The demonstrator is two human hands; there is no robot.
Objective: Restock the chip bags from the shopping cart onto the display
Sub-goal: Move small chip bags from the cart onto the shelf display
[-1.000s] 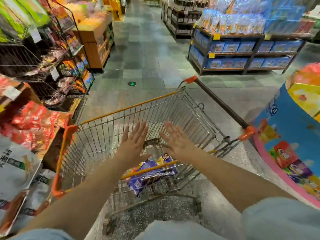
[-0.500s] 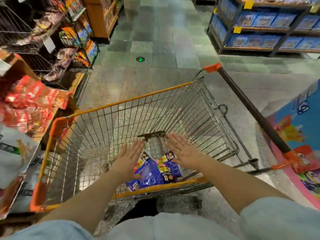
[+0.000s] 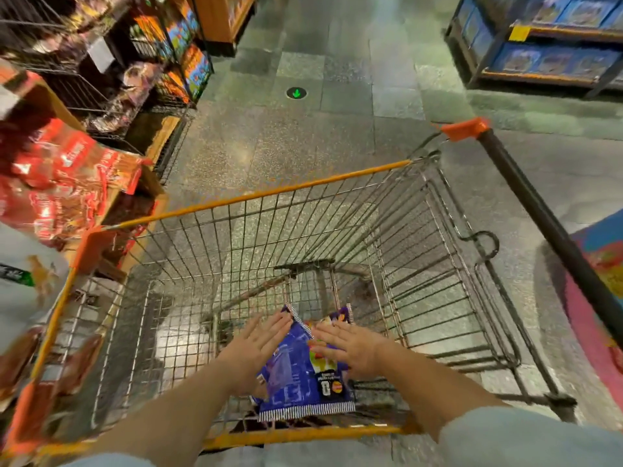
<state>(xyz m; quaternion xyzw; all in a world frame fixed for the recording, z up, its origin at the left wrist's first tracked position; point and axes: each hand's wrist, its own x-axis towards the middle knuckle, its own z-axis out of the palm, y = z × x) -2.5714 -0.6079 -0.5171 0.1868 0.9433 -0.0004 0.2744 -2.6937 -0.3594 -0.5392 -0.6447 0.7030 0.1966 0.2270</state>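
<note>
We are reaching both hands down to the purple chip bags (image 3: 298, 375) lying at the bottom of the shopping cart (image 3: 283, 192).

We are laying our left hand (image 3: 254, 347) against the bags' left edge and our right hand (image 3: 350, 348) over their upper right, fingers straight and spread on both, neither curling round anything. Our hands are hiding how many bags are stacked there, and whether the palms are actually pressing the foil is hard to make out. The cart's near rim is cutting across our forearms. To the left, red packets (image 3: 67, 183) on a shelf are blurring, and a pale bag (image 3: 23, 281) is running off the frame.
</note>
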